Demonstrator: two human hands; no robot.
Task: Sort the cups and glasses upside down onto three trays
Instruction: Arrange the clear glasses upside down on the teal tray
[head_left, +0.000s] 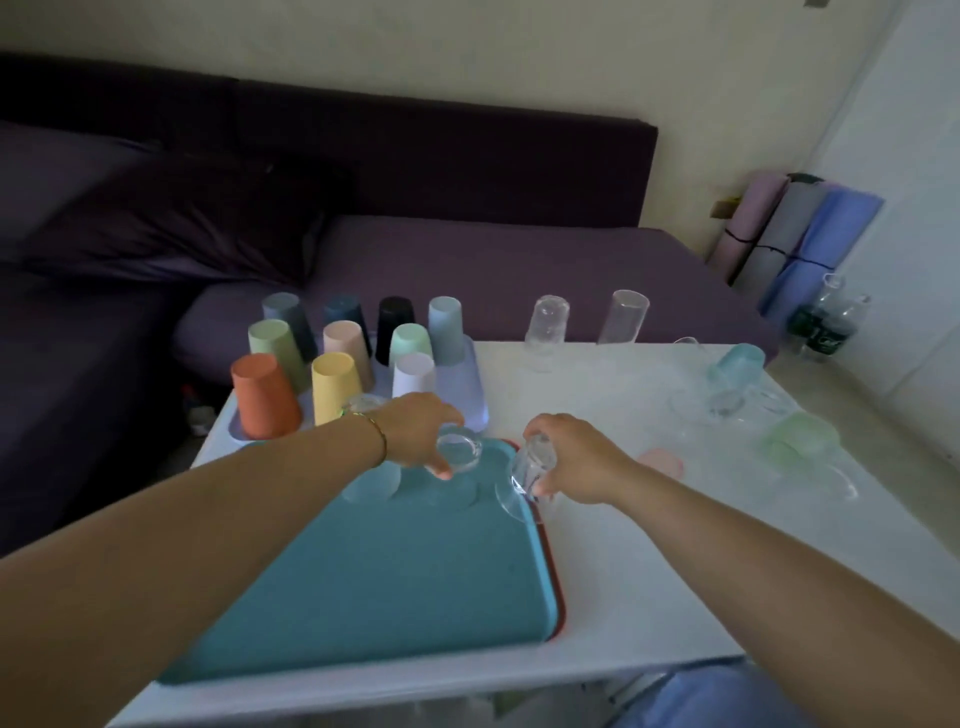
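Note:
A teal tray (395, 582) lies on the white table in front of me, stacked on a red-rimmed tray (557, 587). My left hand (415, 428) grips a clear glass (460, 451) upside down at the tray's far edge. My right hand (576, 457) holds another clear glass (530, 470), tilted, over the tray's far right corner. Another clear glass (371, 480) stands upside down on the tray under my left wrist. Several coloured plastic cups (265, 395) stand inverted on a pale tray (467, 410) at the far left.
Two clear glasses (545, 325) (623, 317) stand inverted at the table's far edge. Tinted blue (737, 366), green (800, 436) and pink (662, 462) glasses lie on the right of the table (649, 571). A purple bed is behind; bottles (821, 322) and rolled mats (789, 234) stand far right.

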